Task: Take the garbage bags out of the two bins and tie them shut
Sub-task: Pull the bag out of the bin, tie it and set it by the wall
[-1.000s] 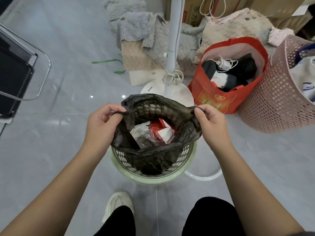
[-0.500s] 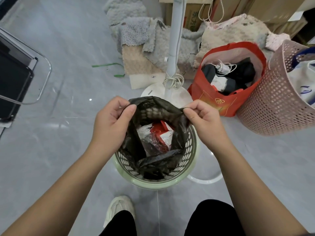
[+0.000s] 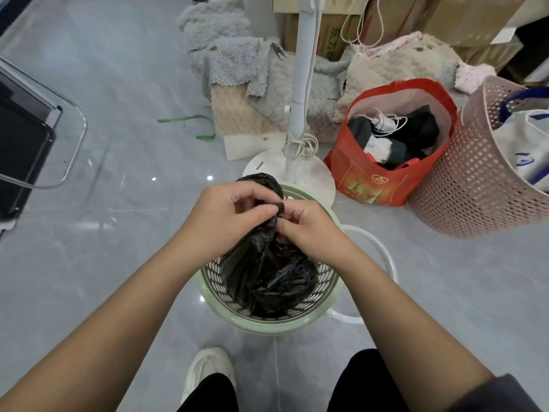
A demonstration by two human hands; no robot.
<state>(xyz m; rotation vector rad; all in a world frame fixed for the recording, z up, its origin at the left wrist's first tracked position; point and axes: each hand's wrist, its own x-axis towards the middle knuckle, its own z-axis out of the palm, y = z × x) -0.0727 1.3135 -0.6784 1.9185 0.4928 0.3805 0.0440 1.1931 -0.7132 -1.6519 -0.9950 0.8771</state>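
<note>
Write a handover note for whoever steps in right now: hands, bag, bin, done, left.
Left hand: shut on the gathered mouth of the black garbage bag.
Right hand: pinching the same bunched top, hands touching.
Bag: sits inside the green perforated bin, on the floor just in front of the white fan base.
Done: mouth pulled together; trash no longer visible.
Left: knot it, lift it out, then do the second bin. No knot shows yet. Which bin is second, I cannot tell.

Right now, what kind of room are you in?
Probably a room at home, maybe a storage corner. A fan stand rises from a tiled floor, cardboard boxes are stacked behind, and a laundry basket sits beside a red bag of clothes.
</note>
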